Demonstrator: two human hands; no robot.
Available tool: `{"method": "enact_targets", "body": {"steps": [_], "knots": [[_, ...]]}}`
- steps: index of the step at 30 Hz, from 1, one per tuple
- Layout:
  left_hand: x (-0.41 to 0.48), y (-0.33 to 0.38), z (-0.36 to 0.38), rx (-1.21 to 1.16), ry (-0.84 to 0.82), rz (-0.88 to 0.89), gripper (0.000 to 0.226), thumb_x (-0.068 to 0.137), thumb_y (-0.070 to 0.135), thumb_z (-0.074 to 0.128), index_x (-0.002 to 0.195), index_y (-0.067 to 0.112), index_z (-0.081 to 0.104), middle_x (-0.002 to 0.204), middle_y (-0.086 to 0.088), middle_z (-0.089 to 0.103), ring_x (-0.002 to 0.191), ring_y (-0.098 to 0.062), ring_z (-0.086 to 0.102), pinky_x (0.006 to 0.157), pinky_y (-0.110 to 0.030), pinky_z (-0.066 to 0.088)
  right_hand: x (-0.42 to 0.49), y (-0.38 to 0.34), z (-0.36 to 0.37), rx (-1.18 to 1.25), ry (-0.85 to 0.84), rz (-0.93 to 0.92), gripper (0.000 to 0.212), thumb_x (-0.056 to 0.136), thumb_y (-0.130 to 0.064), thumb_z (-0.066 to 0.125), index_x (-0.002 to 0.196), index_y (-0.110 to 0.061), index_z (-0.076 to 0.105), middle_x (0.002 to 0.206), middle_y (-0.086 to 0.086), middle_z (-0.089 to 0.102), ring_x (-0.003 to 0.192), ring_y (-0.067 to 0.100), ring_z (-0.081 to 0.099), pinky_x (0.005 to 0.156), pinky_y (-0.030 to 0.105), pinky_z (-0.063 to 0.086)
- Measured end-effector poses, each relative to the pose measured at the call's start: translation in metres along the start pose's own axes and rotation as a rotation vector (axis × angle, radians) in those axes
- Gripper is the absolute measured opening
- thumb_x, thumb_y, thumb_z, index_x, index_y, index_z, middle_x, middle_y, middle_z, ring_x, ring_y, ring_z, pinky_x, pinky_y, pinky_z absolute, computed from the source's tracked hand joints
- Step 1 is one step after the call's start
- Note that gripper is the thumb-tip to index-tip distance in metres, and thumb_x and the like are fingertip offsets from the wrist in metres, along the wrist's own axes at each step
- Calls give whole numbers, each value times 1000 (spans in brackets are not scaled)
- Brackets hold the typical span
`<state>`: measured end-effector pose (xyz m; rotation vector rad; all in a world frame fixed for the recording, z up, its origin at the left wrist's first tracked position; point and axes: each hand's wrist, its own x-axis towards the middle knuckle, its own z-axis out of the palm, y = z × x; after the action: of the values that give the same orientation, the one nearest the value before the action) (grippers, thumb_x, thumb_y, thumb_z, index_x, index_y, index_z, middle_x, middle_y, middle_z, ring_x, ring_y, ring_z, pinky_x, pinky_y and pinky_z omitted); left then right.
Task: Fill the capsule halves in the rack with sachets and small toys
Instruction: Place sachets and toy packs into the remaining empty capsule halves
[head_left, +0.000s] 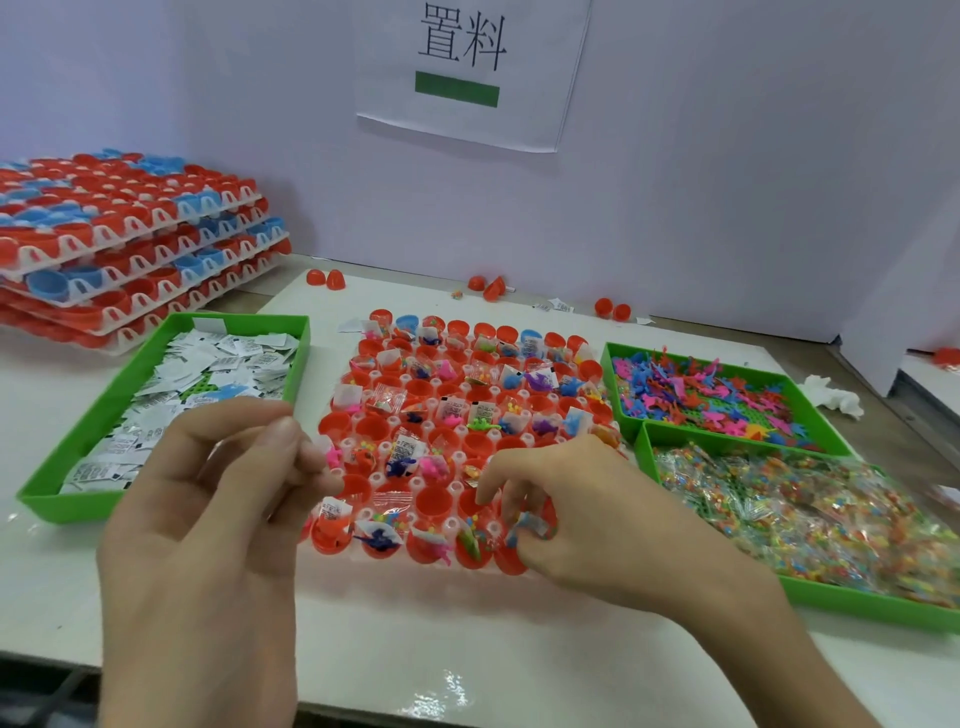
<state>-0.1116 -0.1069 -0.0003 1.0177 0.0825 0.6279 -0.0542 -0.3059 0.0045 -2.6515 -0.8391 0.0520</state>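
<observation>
Fingers (298, 457) on your left hand (208, 519) are curled in with the thumb against the tips, hovering over the rack's near-left corner. It's too blurry to say if you've got anything pinched. Sweeping across: stack of loaded racks (130, 234) far left at the back, then the sachet tray (62, 499) full of white sachets (208, 364) just behind that hand. The rack (460, 488) sits dead centre on the table (467, 649), with mostly red capsule halves (379, 428). Lots hold sachets and little toys, a few are bare. Your right hand (597, 525) is down on the front row, fingers pinching a small blue toy (522, 522) over a capsule half. Right of that, the toy tray (618, 410) sits behind the bead-packet tray (857, 603).
</observation>
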Motion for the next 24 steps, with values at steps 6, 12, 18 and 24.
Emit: {"method": "enact_targets", "body": {"steps": [6, 12, 18, 24], "knots": [[1, -1, -2, 43, -44, 20, 9, 69, 21, 60, 71, 25, 69, 58, 7, 60, 54, -3, 57, 61, -13, 53, -1, -1, -4, -17, 9, -3, 35, 79, -18, 60, 108, -38, 62, 86, -19, 64, 82, 2, 59, 72, 30, 56], [-30, -5, -5, 494, -796, -336, 25, 72, 57, 64, 83, 39, 77, 60, -7, 71, 43, -12, 58, 48, -15, 46, -2, -1, -5, -19, -2, -8, 33, 81, -19, 62, 109, -38, 61, 88, -18, 64, 83, 2, 59, 72, 30, 56], [-77, -49, -5, 632, -595, -615, 20, 91, 40, 66, 110, 45, 66, 80, 2, 76, 73, -6, 71, 81, -25, 55, -2, -3, -6, 0, -17, -27, 32, 82, -18, 60, 109, -37, 62, 87, -17, 65, 84, 5, 63, 68, 32, 58], [-61, -62, 0, 570, -743, -733, 24, 101, 29, 51, 123, 38, 49, 75, 2, 75, 59, -6, 62, 60, -14, 46, -2, -2, -9, 16, -36, -42, 34, 79, -18, 59, 106, -40, 60, 85, -20, 64, 86, 2, 62, 69, 34, 57]]}}
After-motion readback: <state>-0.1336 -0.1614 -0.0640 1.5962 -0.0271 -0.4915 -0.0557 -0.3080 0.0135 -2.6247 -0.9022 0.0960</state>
